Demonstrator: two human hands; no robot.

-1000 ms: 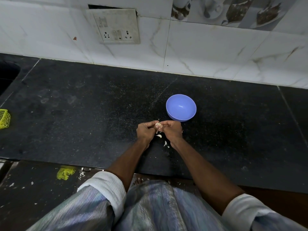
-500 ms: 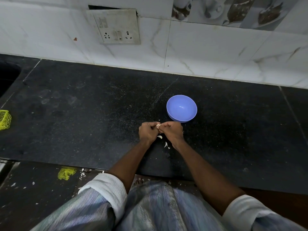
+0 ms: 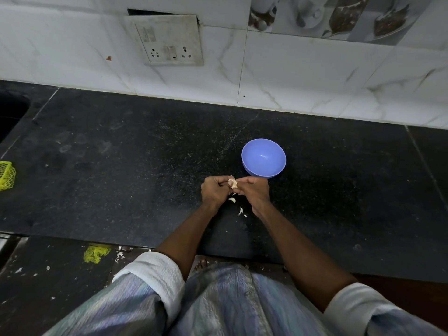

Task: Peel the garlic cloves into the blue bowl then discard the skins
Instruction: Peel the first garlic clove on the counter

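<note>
A pale garlic clove [image 3: 233,183] is pinched between my left hand [image 3: 214,191] and my right hand [image 3: 254,190], both with curled fingers, just above the black counter. The blue bowl [image 3: 263,158] stands upright right behind my right hand; its inside looks bare. A few white skin pieces [image 3: 232,200] lie on the counter under and just in front of my hands.
The black stone counter [image 3: 121,170] runs to a white tiled wall with a socket plate [image 3: 169,40]. A yellow net basket [image 3: 7,175] sits at the far left edge. Yellow netting [image 3: 95,253] and skin bits lie on the floor below the counter's front edge.
Both hands have stayed together on the clove with small finger movements; the clove shows a little more between the fingertips. The bowl has not moved.
</note>
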